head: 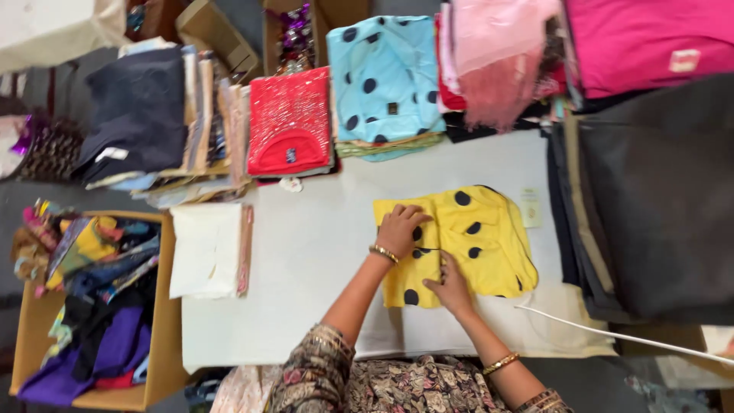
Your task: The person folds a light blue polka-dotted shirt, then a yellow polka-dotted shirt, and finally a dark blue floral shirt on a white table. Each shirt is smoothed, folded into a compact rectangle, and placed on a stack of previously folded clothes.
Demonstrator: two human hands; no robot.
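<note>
While flattened: two hands (pixel 399 226), one garment (pixel 489 229).

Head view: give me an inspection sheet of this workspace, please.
Surface: white table, mostly bare in the middle.
Job's things: yellow garment with dark dots lying flat, partly folded.
Clutter: folded cream cloth; red garment; light blue dotted garment; pink fabrics; dark fabric stack.
Grippers: left hand and right hand both pressed flat on the yellow garment, fingers spread.
Cables: a thin white rod or cord, cannot tell which.
Surroundings: cardboard box of mixed colourful cloth at the table's left.
</note>
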